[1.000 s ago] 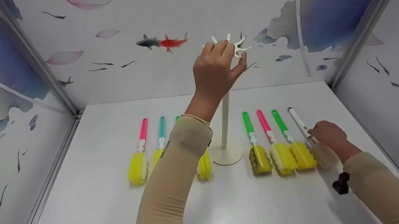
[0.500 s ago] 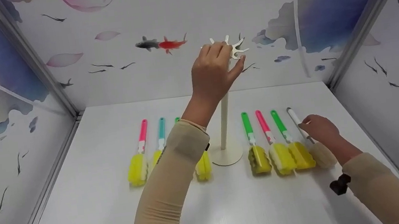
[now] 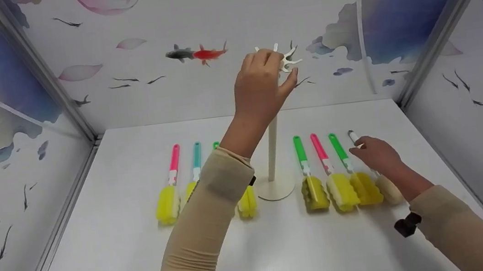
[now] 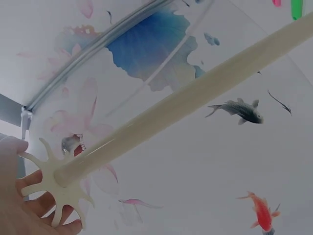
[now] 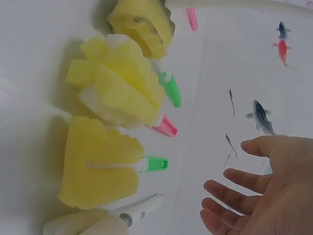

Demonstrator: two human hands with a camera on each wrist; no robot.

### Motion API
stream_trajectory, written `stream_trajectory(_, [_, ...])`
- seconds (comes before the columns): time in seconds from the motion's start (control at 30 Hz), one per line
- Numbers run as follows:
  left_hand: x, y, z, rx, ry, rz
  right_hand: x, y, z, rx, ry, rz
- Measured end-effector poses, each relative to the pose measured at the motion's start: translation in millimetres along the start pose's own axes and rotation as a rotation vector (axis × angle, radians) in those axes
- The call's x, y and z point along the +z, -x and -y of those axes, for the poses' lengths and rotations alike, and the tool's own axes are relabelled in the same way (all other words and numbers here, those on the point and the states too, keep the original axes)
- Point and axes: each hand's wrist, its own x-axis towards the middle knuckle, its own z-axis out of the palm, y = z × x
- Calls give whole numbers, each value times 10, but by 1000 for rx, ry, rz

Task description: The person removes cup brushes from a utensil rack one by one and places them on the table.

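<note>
My left hand [image 3: 258, 85] holds the pronged, star-shaped top of a cream stand from above, its fingers curled round the back of the prongs [image 4: 49, 183] in the left wrist view. The stand's round pole [image 3: 273, 150] rises from a disc base [image 3: 276, 191] on the table. At the right, my right hand [image 3: 377, 155] hovers over the white-handled brush [image 5: 146, 208], fingers spread and holding nothing in the right wrist view. That brush has a pale head. Beside it lie sponge bottle brushes with green [image 3: 338, 146], pink [image 3: 319, 146] and green [image 3: 300, 149] handles and yellow heads.
Left of the stand lie more yellow sponge brushes, with pink [image 3: 174, 160] and blue [image 3: 196, 155] handles; others are partly hidden by my left sleeve [image 3: 213, 203]. The white table [image 3: 266, 261] is enclosed by printed panels [image 3: 135, 93] at the back and sides.
My right hand has moved away from me and left, up along the white brush's handle, while that brush stays lying down. The left hand stays on the stand's top.
</note>
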Motion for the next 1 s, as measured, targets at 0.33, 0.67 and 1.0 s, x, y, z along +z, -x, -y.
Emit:
stream_trajectory(0.33, [-162, 16, -57, -24, -14, 136, 44, -29, 124, -10, -23, 17])
stream_trajectory(0.67, [-293, 65, -15, -59, -37, 245, 52, -76, 478, -43, -70, 18])
stream_trajectory(1.0, [-434, 187, -71, 0, -88, 196, 6, 26, 762, -109, 21, -27])
